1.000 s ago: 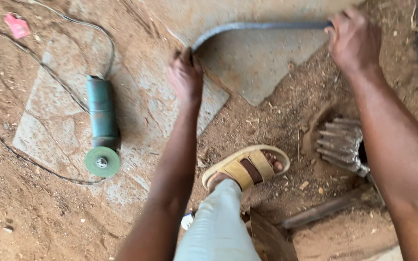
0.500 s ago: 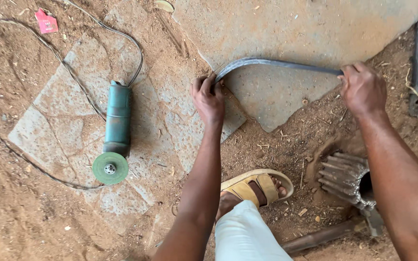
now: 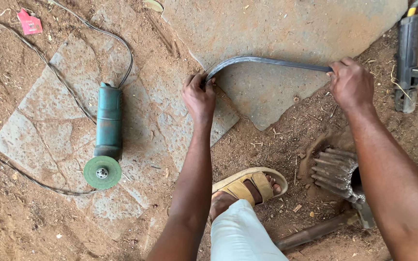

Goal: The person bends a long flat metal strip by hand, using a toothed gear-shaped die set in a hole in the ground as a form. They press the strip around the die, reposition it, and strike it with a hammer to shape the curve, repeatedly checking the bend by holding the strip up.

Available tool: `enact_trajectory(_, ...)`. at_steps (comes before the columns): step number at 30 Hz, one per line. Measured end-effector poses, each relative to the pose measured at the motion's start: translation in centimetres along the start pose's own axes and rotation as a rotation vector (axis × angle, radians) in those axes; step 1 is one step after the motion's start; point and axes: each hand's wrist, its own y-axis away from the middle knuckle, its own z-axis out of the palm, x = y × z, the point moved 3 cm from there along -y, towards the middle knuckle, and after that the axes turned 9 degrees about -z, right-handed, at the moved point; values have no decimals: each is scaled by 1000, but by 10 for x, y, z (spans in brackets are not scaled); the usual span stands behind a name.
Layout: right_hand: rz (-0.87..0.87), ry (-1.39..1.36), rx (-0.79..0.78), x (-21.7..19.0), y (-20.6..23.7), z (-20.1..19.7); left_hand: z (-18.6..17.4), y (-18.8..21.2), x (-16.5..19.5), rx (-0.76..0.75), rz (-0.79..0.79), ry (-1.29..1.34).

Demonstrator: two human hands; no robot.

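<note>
A curved flat metal bar (image 3: 262, 61) lies across a large stone slab (image 3: 286, 29) on the dirt ground. My left hand (image 3: 198, 94) grips its bent left end, down by the slab's edge. At the straight right end, my right hand (image 3: 350, 83) is closed around the bar. My foot in a tan sandal (image 3: 246, 187) rests on the dirt below, between my two arms.
A green angle grinder (image 3: 107, 129) with a green disc (image 3: 102, 172) lies on cracked stone tiles at the left, its cable (image 3: 68, 96) looping over the dirt. A toothed metal gear (image 3: 335, 173) sits at lower right. Dark metal tools (image 3: 407, 58) lie at the right edge.
The view has shifted, so everything sits lower and further right in frame. Both hands keep their grip on the bar's ends; the bar looks slightly more bent at the left.
</note>
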Motion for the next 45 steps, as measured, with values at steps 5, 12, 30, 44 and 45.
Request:
enact_trajectory(5, -2, -12, -20, 2, 0, 2, 3, -4, -2, -12, -25, -16)
enact_trajectory(12, -9, -12, -6, 2, -1, 1, 0, -8, 9, -56, -127, -125)
enact_trajectory(30, -11, -5, 15, 3, -3, 5, -1, -15, 10, -20, 34, -61)
enact_trajectory(44, -44, -31, 85, 1, -1, 2, 3, -27, 22, 45, 131, -100)
enact_trajectory(45, -40, -41, 87, 1, -1, 3, 3, -27, 22, 49, 146, -98)
